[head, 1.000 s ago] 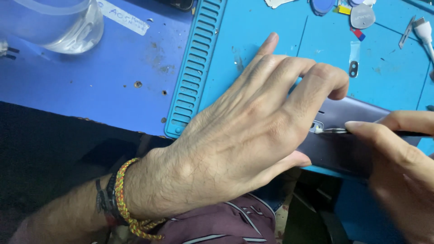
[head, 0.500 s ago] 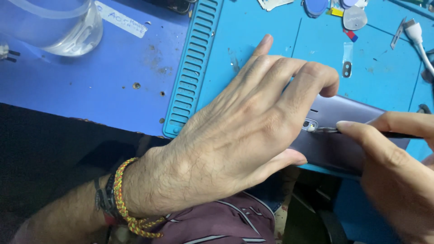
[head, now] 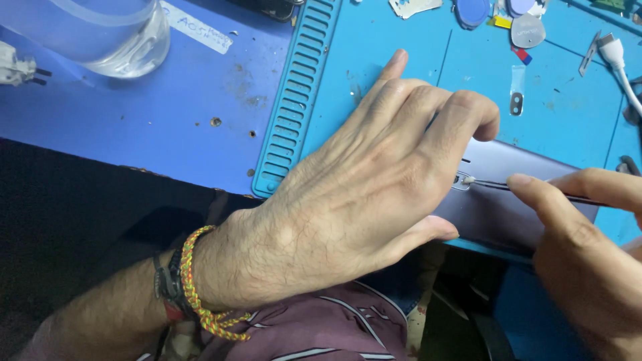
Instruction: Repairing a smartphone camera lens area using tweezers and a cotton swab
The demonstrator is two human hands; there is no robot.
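Nearest, at 6 o'clock, a maroon striped cloth (head: 314, 331) lies below the wrist, which wears a braided yellow and red band (head: 194, 287). Above it the left hand (head: 361, 194) lies spread across the near end of a grey phone (head: 508, 200), fingers curled over its top edge and thumb along its lower edge, pinning it flat. The phone lies at 3 o'clock on the teal mat (head: 401, 40), its near edge hanging over the counter's (head: 167, 127) front.

At 4 o'clock the right hand (head: 588, 247) pinches a thin swab (head: 521, 187) between thumb and forefinger. Its white tip rests at a small opening on the phone's back, just beside the left forefinger.

Judging by this, the cleaning of that spot looks to be in progress; the phone's back seems closed, and nothing shows whether more remains.

Farther off, at 1 o'clock, small picks and metal parts (head: 521, 30) lie scattered on the mat, with a white cable (head: 618, 60) at 2 o'clock. At 11 o'clock a clear container (head: 100, 33) stands on the blue counter.
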